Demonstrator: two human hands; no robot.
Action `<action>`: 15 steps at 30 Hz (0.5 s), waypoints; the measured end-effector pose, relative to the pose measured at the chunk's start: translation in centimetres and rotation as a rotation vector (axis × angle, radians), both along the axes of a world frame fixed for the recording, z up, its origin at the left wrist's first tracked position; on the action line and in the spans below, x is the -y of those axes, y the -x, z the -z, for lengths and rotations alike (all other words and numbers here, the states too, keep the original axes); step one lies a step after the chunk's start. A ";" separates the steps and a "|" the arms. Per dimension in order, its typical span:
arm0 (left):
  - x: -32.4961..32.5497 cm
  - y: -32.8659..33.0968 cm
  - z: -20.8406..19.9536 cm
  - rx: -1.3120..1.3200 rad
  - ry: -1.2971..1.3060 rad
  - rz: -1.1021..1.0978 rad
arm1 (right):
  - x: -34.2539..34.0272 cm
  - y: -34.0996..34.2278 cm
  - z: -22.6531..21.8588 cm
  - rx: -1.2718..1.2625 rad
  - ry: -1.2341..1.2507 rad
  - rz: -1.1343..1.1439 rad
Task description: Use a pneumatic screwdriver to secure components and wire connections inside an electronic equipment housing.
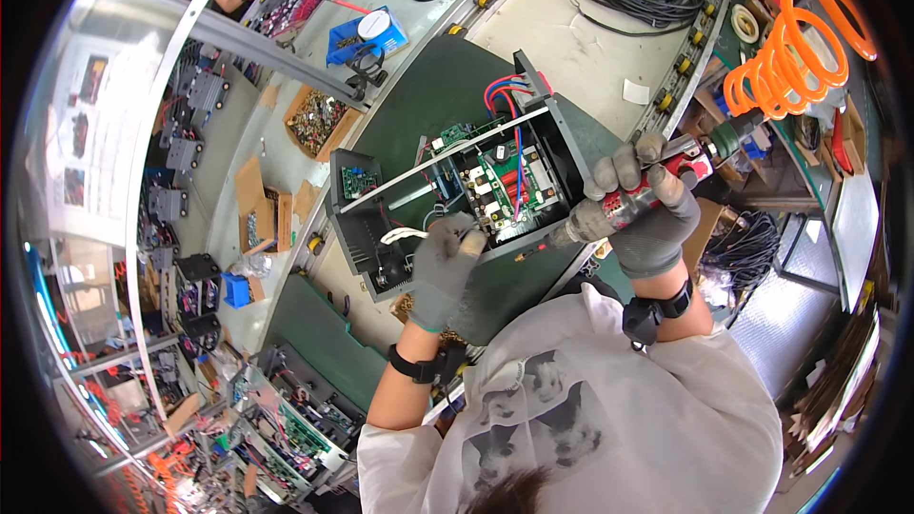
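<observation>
Scene: a person seen from above works at a green mat [433, 86] on a desk [581, 48].
Open box: a black metal case [457, 195] with its cover off lies just ahead of both hands, showing circuit boards and red and blue wires [507, 100].
Left hand: the gloved left hand [443, 262] rests on the near edge of the case, fingers curled and pressed down; whether it pinches anything cannot be told.
Right hand: the gloved right hand [643, 205] is wrapped tightly around a powered screwdriver [619, 209].
Tool axis: the screwdriver lies nearly level, its long axis running from the right hand leftward and slightly toward the person, its tip [522, 253] at the near right edge of the case.
Nearer hand: the left hand touches the case; the right reaches it only through the tool.
Hose: an orange coiled hose [790, 48] runs up from the tool's back end.
</observation>
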State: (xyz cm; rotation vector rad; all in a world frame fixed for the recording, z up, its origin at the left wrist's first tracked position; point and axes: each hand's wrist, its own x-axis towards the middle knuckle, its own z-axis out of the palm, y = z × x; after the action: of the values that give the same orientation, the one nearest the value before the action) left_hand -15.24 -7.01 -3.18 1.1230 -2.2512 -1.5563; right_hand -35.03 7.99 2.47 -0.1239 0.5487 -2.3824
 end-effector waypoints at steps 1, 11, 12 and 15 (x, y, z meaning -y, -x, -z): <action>1.0 0.9 -1.6 0.265 0.330 0.114 | -0.2 0.4 0.3 -0.043 -0.015 0.043; 3.7 6.7 -1.7 1.071 0.333 0.738 | -1.9 1.1 1.4 -0.062 -0.151 0.202; 3.8 6.7 -1.3 1.071 0.348 0.739 | -2.2 1.3 1.8 -0.090 -0.162 0.164; 4.1 6.3 -1.0 0.992 0.388 0.756 | -2.1 1.1 1.7 -0.082 -0.187 0.154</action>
State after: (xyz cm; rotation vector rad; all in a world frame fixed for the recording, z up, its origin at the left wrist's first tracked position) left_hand -21.55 -11.14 -2.18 1.1119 -3.7434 -0.5890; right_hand -36.10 10.14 0.73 -0.0996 0.8445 -2.4674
